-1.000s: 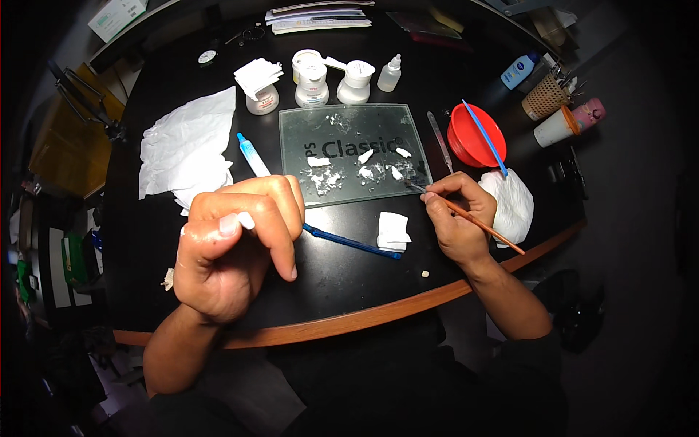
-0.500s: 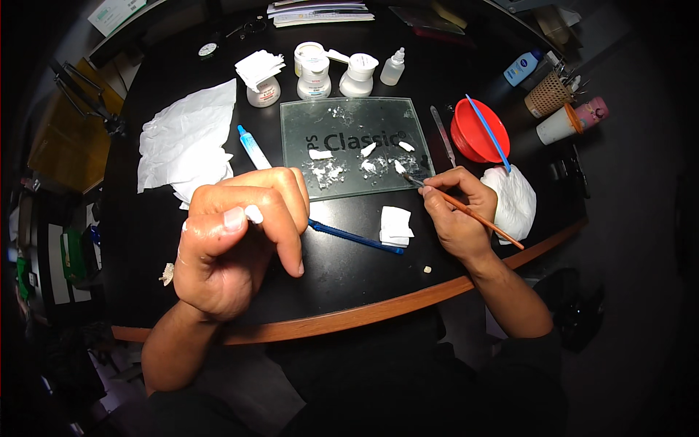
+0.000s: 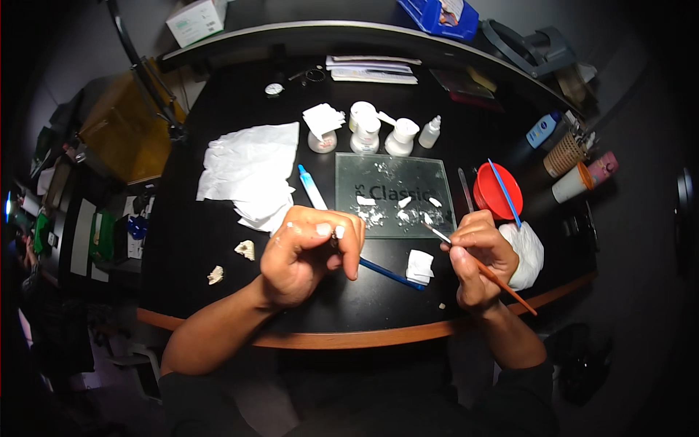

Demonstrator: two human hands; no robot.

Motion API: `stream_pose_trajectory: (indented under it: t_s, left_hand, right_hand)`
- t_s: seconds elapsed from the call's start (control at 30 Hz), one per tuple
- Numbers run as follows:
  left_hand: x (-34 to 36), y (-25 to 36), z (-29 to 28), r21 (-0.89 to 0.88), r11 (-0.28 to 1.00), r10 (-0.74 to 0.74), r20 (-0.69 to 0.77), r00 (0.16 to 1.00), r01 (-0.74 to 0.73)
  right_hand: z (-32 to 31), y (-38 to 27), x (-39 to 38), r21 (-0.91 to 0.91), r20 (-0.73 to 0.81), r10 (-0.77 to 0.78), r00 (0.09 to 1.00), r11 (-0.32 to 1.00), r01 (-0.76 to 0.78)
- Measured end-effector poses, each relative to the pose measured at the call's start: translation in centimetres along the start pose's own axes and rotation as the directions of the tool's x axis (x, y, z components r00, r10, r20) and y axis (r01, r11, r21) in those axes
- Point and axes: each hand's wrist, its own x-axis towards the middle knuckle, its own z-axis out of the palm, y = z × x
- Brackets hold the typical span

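Between the thumb and fingers of my left hand [image 3: 309, 247] sits a small white tooth-like piece [image 3: 340, 231]. My right hand [image 3: 482, 255] grips a thin brush [image 3: 502, 282] with an orange-brown handle, its fingers closed round the front part. The brush tip is over the near right part of a glass slab [image 3: 393, 171], close to a white mound of paste [image 3: 427, 218]; I cannot tell whether they touch. More white strips and smears of paste lie on the slab. Just in front of the slab is a folded white tissue [image 3: 419, 267], beside a dark blue pen-like tool [image 3: 389, 274].
White jars [image 3: 400, 137] and a dropper bottle [image 3: 430, 132] stand behind the slab. At right are a red bowl [image 3: 498, 191] with a blue stick across it and a crumpled tissue [image 3: 526, 258]. White paper [image 3: 247, 164], a blue-capped tube [image 3: 312, 188] and pale tooth models [image 3: 245, 250] lie left.
The view has swung, so the tabletop sits further right and lower in it. My left hand has moved away from the camera, still with the white piece. The right hand keeps the brush near the paste.
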Motion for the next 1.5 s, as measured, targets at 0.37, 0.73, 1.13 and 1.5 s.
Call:
stream_pose_trajectory:
  t_s: [0.37,0.73,1.13,1.5]
  left_hand:
    - [-0.5,0.2,-0.2,-0.13,0.987,-0.095,0.005,0.995,0.095]
    - [-0.9,0.0,-0.5,-0.058,0.989,-0.137,0.009,0.99,0.138]
    - [-0.5,-0.5,-0.4,-0.076,0.995,-0.054,0.058,0.997,0.059]
    - [-0.6,-0.2,-0.5,0.056,0.997,-0.057,0.069,0.996,0.053]
  right_hand:
    - [6.3,-4.3,4.9,0.596,0.083,-0.015,0.996,0.802,-0.038]
    - [7.3,-3.6,4.2,0.505,-0.024,-0.086,0.996,0.859,0.086]
    - [7.0,-4.1,4.1,0.352,-0.025,-0.198,0.98,0.916,0.194]
    - [7.0,-5.4,3.6,0.203,-0.029,-0.26,0.965,0.944,0.261]
